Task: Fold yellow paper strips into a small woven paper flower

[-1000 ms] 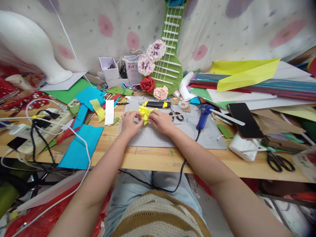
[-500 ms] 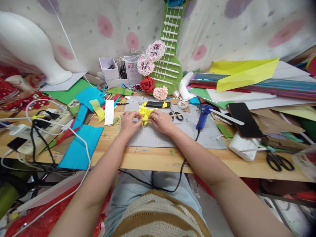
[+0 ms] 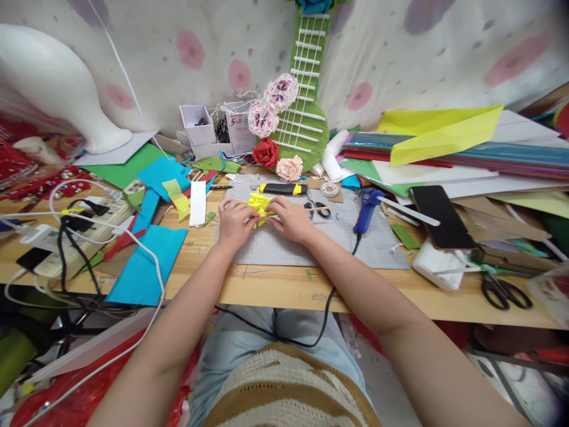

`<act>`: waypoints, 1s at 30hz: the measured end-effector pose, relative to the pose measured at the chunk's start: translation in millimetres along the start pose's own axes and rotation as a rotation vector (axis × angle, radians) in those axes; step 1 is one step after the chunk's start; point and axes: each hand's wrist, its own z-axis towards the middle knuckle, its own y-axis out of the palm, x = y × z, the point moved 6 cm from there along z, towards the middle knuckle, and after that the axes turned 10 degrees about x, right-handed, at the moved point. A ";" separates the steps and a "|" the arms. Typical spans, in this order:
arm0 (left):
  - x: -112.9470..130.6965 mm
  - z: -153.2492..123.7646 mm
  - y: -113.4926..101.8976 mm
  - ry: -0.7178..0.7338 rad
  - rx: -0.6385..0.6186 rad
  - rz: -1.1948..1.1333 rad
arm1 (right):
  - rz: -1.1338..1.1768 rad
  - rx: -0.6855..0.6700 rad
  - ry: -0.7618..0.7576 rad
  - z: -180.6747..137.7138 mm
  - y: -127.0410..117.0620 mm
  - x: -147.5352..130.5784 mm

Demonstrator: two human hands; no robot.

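Note:
A yellow folded paper flower (image 3: 259, 203) is between my two hands above the grey cutting mat (image 3: 284, 249). My left hand (image 3: 237, 222) pinches its left edge, with thumb and forefinger together. On the other side my right hand (image 3: 288, 219) is closed on the flower too, its fingertips partly hidden by the petals. A thin wooden stick (image 3: 319, 208) juts out to the right past my right hand; whether it joins the flower is hidden. Just behind lies a black and yellow utility knife (image 3: 283, 188), and small scissors (image 3: 320, 211) lie right of my right hand.
A blue glue gun (image 3: 364, 214) stands on the mat's right, its cord hanging over the table edge. Farther right are a phone (image 3: 442, 216) and black-handled scissors (image 3: 505, 292). Blue paper (image 3: 149, 267) and a power strip (image 3: 84, 237) lie left. A green paper guitar (image 3: 306, 124) leans behind.
My left hand has turned inward and shifted slightly right, closing on the yellow flower. The petals look more squeezed together between my hands.

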 end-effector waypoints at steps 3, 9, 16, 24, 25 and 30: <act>-1.3 0.2 -0.9 -0.025 0.019 -0.004 | -0.014 -0.002 0.008 0.1 1.7 0.8; 0.6 0.1 -2.0 -0.028 0.028 0.027 | -0.019 -0.021 0.049 2.1 3.1 1.1; 3.7 -0.4 -1.6 0.006 0.022 0.073 | -0.037 -0.058 0.056 2.0 4.9 0.7; 2.5 0.3 -5.5 0.001 0.056 0.036 | -0.043 -0.044 0.051 3.2 2.8 0.7; 2.9 0.4 -5.5 0.008 0.052 0.038 | -0.045 -0.046 0.049 3.2 2.6 0.5; 1.7 1.1 -5.5 0.010 0.040 0.060 | -0.036 -0.045 0.047 2.5 2.6 0.4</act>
